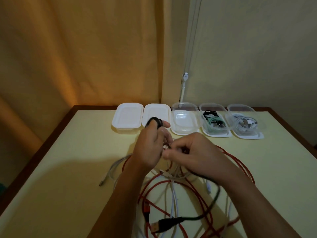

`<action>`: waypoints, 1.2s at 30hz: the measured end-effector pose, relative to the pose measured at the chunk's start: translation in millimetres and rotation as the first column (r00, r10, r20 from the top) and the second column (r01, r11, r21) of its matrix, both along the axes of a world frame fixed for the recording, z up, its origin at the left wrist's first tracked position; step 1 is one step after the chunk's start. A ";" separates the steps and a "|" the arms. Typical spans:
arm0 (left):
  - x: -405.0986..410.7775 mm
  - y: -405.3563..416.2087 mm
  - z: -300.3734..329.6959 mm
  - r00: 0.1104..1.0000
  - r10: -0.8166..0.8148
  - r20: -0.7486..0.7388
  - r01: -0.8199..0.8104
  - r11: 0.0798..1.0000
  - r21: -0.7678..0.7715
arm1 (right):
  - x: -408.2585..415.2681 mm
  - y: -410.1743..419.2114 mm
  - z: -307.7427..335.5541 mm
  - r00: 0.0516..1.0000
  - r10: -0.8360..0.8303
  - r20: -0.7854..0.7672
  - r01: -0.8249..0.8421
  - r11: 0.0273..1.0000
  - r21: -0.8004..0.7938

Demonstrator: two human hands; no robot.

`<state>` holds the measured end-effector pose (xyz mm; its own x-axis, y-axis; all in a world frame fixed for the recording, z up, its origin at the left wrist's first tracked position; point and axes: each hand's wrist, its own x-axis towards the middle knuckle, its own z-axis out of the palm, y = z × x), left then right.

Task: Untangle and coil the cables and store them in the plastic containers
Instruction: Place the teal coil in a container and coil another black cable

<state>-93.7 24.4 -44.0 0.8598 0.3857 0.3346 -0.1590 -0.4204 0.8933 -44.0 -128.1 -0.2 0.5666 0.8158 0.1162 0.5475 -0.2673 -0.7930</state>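
A: Step?

B: Coiling, mid-wrap. Left hand (151, 148) holds a small black cable coil (154, 122), loops around the raised fingers, thumb side up near the containers. Right hand (185, 152) has fingers curled, pinching something thin right beside the left palm; looks like the same black cable's free run, but blurred, can't confirm.

A: Where's the rest of that cable?

B: Dark cable (215, 199) trails from under the right wrist down to a black USB plug (169, 222) at the near table edge. It crosses the pile: red cable (240, 162) in big loops, white cables (174, 194), a grey-white one (111, 169) off to the left.

A: Containers?

B: Five in a row at the far edge of the table (68, 160). Two left ones (127, 117) opaque white, look lidded. Middle clear one (184, 121) holds nothing I can see. Fourth (213, 122) has black and mint-green cables, fifth (245, 124) white cables.

A: Next move?

B: My read: keep feeding slack onto the left-hand coil; the plug end must pull free of the red and white loops without dragging them. Then drop the coil in the clear middle container. Snag risk at the crossing near the plug.
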 end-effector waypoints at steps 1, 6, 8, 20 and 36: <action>-1.3 -0.4 1.0 0.998 -0.056 -0.035 0.056 0.998 0.000 | 1.1 -1.5 2.5 0.995 -0.046 -0.091 0.052 0.996 0.070; -2.8 -7.4 2.5 0.948 -0.303 -0.094 0.294 0.951 -0.097 | 8.2 -1.8 -1.1 0.801 -0.072 -0.595 0.277 0.925 0.260; -1.9 -12.2 2.1 0.946 -0.299 -0.125 0.288 0.952 -0.101 | 11.0 -2.0 -3.2 0.701 -0.108 -0.705 0.355 0.910 0.213; 1.0 -13.8 11.3 0.904 -0.427 -0.022 0.358 0.784 -0.507 | 10.0 -0.8 -8.2 0.906 -0.201 -0.373 0.342 0.867 0.362; -9.6 0.1 27.1 0.715 -0.560 0.418 0.605 0.198 -0.771 | 0.6 7.1 -15.9 0.984 -0.135 -0.119 0.173 0.891 0.421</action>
